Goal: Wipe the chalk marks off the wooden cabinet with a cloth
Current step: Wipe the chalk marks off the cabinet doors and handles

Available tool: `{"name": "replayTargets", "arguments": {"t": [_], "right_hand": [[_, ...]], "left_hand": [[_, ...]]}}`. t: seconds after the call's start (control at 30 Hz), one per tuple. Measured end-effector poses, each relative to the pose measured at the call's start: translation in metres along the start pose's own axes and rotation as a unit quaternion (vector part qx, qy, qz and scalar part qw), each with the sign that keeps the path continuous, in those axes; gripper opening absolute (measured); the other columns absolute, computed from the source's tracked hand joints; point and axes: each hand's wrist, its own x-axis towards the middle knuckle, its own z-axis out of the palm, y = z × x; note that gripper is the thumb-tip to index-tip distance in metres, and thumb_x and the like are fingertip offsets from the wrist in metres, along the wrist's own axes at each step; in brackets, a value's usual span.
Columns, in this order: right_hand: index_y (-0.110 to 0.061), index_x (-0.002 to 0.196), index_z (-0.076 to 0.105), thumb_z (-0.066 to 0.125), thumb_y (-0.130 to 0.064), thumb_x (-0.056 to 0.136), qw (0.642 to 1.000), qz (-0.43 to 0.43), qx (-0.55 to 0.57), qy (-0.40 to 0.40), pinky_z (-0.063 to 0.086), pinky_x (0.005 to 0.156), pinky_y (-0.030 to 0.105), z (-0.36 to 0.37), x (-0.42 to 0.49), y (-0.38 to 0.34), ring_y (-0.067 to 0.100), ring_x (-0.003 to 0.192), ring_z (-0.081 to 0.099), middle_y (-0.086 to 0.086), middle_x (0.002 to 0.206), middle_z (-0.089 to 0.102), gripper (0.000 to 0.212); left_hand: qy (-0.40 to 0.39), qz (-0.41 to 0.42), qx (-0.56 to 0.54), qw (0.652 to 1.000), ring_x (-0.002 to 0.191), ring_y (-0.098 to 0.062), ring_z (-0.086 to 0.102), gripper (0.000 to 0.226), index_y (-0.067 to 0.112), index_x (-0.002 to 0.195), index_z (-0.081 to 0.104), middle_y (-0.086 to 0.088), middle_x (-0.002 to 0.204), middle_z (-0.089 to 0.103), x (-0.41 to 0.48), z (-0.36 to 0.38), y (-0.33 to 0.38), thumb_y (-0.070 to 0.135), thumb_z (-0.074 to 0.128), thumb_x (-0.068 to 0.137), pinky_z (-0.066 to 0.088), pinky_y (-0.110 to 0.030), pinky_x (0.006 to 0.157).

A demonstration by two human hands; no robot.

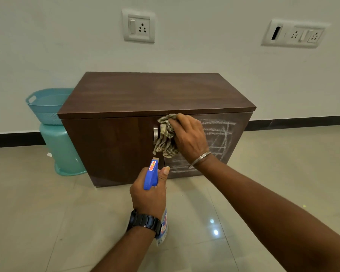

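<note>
A low dark wooden cabinet (114, 146) stands against the white wall. White chalk marks (220, 134) cross its right door in a rough grid. My right hand (190, 138) grips a crumpled checked cloth (166, 136) and holds it against the upper left part of that door, beside the metal handle (155, 134). My left hand (148, 193) grips a spray bottle (152, 173) with a blue trigger head, its nozzle pointing at the cabinet front from a short way off.
A teal basket (45, 105) sits on an upturned teal bucket (61, 152) to the left of the cabinet. Wall sockets (138, 26) are mounted above. Glossy beige floor tiles (47, 213) spread in front.
</note>
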Motion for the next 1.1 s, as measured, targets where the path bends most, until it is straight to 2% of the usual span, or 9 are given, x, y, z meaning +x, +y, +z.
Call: {"name": "replayTargets", "arguments": {"t": [0.23, 0.37, 0.53, 0.6, 0.7, 0.77, 0.97, 1.03, 1.1], "right_hand": [[-0.007, 0.122, 0.063, 0.064, -0.008, 0.092, 0.957, 0.258, 0.130, 0.004, 0.057, 0.088, 0.036, -0.020, -0.024, 0.028, 0.023, 0.109, 0.057, 0.011, 0.128, 0.053, 0.030], [-0.006, 0.120, 0.061, 0.063, -0.011, 0.091, 0.969, 0.225, 0.095, -0.028, 0.060, 0.075, 0.037, -0.019, -0.024, 0.020, 0.027, 0.103, 0.059, 0.014, 0.126, 0.052, 0.030], [-0.011, 0.115, 0.059, 0.064, -0.013, 0.091, 0.985, 0.140, 0.050, -0.085, 0.059, 0.064, 0.038, -0.011, -0.025, 0.031, 0.029, 0.100, 0.058, 0.014, 0.122, 0.053, 0.024], [-0.010, 0.109, 0.059, 0.060, -0.008, 0.087, 0.967, 0.239, 0.077, -0.035, 0.058, 0.072, 0.041, -0.018, -0.038, 0.056, 0.029, 0.095, 0.060, 0.013, 0.118, 0.054, 0.022], [-0.013, 0.103, 0.056, 0.054, -0.001, 0.087, 0.893, 0.433, 0.098, 0.069, 0.054, 0.079, 0.047, -0.026, -0.056, 0.090, 0.021, 0.089, 0.054, 0.007, 0.108, 0.050, 0.021], [-0.016, 0.104, 0.052, 0.056, -0.006, 0.091, 0.862, 0.489, 0.092, 0.093, 0.055, 0.080, 0.044, -0.028, -0.056, 0.098, 0.017, 0.086, 0.052, 0.003, 0.105, 0.048, 0.017], [-0.015, 0.107, 0.054, 0.056, -0.005, 0.089, 0.948, 0.310, 0.065, -0.033, 0.056, 0.074, 0.035, -0.030, -0.055, 0.089, 0.020, 0.092, 0.055, 0.006, 0.114, 0.049, 0.020], [-0.014, 0.107, 0.057, 0.056, -0.005, 0.091, 0.904, 0.417, 0.081, 0.048, 0.056, 0.076, 0.036, -0.034, -0.050, 0.103, 0.015, 0.087, 0.052, 0.006, 0.110, 0.051, 0.018], [-0.013, 0.108, 0.057, 0.054, -0.007, 0.094, 0.805, 0.563, 0.101, 0.156, 0.054, 0.085, 0.039, -0.035, -0.037, 0.106, 0.014, 0.087, 0.050, 0.003, 0.108, 0.050, 0.016]], "left_hand": [[0.002, 0.002, -0.016, 1.000, 0.068, -0.042, 0.068, 0.035, 0.031, 0.077, 0.060, -0.014, 0.076, 0.067, 0.001, 0.009, 0.002, 0.066, 0.065, 0.075, 0.060, -0.055, 0.062], [0.002, 0.018, -0.028, 0.999, 0.068, -0.042, 0.064, 0.023, 0.044, 0.076, 0.062, -0.013, 0.073, 0.063, -0.001, 0.021, 0.006, 0.066, 0.067, 0.077, 0.061, -0.056, 0.062], [-0.029, 0.024, -0.018, 0.999, 0.066, -0.042, 0.065, 0.045, 0.025, 0.080, 0.062, -0.013, 0.070, 0.061, -0.008, 0.039, 0.011, 0.070, 0.065, 0.076, 0.061, -0.056, 0.061], [-0.035, 0.035, -0.020, 0.999, 0.066, -0.042, 0.065, 0.044, 0.026, 0.078, 0.060, -0.014, 0.070, 0.062, -0.008, 0.043, 0.015, 0.070, 0.064, 0.076, 0.060, -0.056, 0.060], [-0.036, 0.048, -0.008, 0.998, 0.065, -0.041, 0.066, 0.044, 0.026, 0.081, 0.062, -0.015, 0.071, 0.063, -0.005, 0.045, 0.016, 0.070, 0.063, 0.078, 0.059, -0.054, 0.061], [-0.035, 0.055, -0.001, 0.998, 0.065, -0.043, 0.064, 0.047, 0.023, 0.085, 0.063, -0.018, 0.071, 0.061, -0.004, 0.045, 0.013, 0.069, 0.063, 0.078, 0.058, -0.055, 0.059], [-0.062, 0.048, 0.014, 0.997, 0.063, -0.040, 0.067, 0.053, 0.021, 0.079, 0.059, -0.016, 0.070, 0.061, -0.012, 0.054, 0.007, 0.074, 0.060, 0.076, 0.059, -0.055, 0.058], [-0.068, 0.046, 0.016, 0.996, 0.064, -0.039, 0.067, 0.055, 0.018, 0.079, 0.058, -0.016, 0.070, 0.062, -0.016, 0.057, 0.008, 0.073, 0.060, 0.076, 0.059, -0.054, 0.059], [-0.067, 0.040, 0.010, 0.997, 0.064, -0.039, 0.067, 0.054, 0.018, 0.079, 0.060, -0.017, 0.070, 0.063, -0.017, 0.060, 0.009, 0.071, 0.062, 0.076, 0.059, -0.052, 0.059]]}}
